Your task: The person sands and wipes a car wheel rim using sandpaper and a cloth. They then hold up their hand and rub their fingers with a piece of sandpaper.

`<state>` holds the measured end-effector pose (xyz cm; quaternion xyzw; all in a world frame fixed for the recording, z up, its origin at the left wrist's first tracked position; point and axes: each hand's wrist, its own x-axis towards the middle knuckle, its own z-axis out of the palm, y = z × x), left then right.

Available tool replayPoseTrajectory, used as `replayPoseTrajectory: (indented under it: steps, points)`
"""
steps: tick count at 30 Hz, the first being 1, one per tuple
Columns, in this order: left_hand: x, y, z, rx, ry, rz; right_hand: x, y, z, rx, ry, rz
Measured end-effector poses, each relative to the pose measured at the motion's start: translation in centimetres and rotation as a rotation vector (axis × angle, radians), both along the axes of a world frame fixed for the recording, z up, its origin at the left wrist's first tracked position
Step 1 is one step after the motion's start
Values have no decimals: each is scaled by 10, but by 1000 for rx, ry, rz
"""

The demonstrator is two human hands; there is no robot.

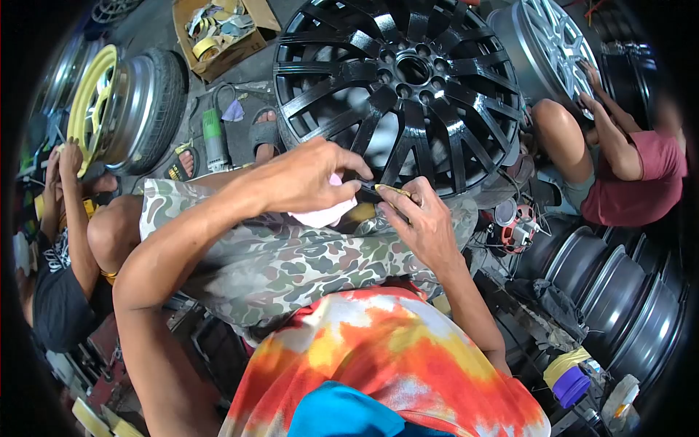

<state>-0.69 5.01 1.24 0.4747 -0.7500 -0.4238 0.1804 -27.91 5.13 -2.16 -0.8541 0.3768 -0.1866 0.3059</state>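
Observation:
A large glossy black multi-spoke wheel rim [413, 120] stands before me, leaning near my knees. Just below its lower edge, my left hand [313, 175] is curled around a pale pink-white cloth [328, 210]. Its index finger and thumb reach toward the tip of what my right hand holds. My right hand [424, 222] pinches a thin yellow tool [393, 191] with a dark end; its exact kind is too small to make out. Both hands are close together above my camouflage shorts [291, 262].
At left, a person [69, 255] holds a yellow rim [98, 102] beside a tyre [164, 102]. At right, another person [633, 175] touches a silver rim [550, 51]. A green power tool [213, 135], a cardboard box [237, 62] and a purple-yellow container [571, 386] are nearby. Rims [611, 291] line the right.

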Motion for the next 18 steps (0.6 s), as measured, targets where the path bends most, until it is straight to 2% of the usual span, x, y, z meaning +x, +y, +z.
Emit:
replayPoseTrajectory:
  steps: [5, 8, 11, 17, 18]
  points:
    - [-2, 7, 8, 98, -206, -107, 0, 4, -10, -23, -56, -39]
    - [-4, 23, -1, -125, -423, -230, 1, 7, -4, -59, -26, -38]
    - [-11, 34, -9, -129, -429, -247, -1, 7, -5, -70, -10, -15]
    - [-3, 18, 11, -161, -350, -204, -2, 3, -6, -77, -16, -3]
    - [-2, 15, 11, -156, -417, -214, -3, 3, -6, -77, -10, 3]
